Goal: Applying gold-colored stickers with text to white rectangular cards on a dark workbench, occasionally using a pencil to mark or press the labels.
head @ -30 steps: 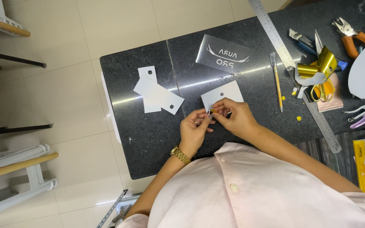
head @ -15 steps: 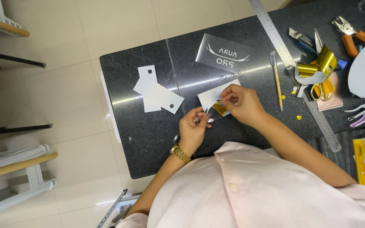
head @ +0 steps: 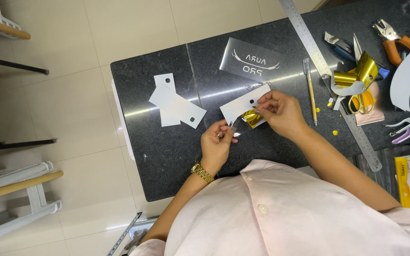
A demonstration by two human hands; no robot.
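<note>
Change: since the earlier frames, both hands have drawn apart; the right hand has lifted the white tag toward the upper right, and the gold ribbon now shows between the two hands.
Left hand (head: 218,144): at the centre of the frame, just below the tag; its grip is closed, fingertips pinched on the lower end of a small clear strip beside the ribbon. A gold wristwatch (head: 201,171) sits on this wrist.
Right hand (head: 281,113): right of centre; its grip is closed on the white tag (head: 243,104), thumb and forefinger pinching the tag's right edge.
Gold ribbon (head: 251,117): a small crumpled loop touching the tag's lower edge, between the hands, held above the dark stone surface (head: 167,151).
Nearby: three more white tags (head: 174,102) overlap at centre left; a grey printed card (head: 253,64) lies above; a pencil (head: 310,90) and a long steel ruler (head: 330,80) lie to the right, with a gold ribbon roll (head: 359,73), yellow scissors (head: 360,100) and orange pliers (head: 397,40) at the upper right.
Risk: the ribbon looks loosely held, so a stronger pull apart would likely slip it from the tag; the pinch at the tag's edge could crease the thin card.
</note>
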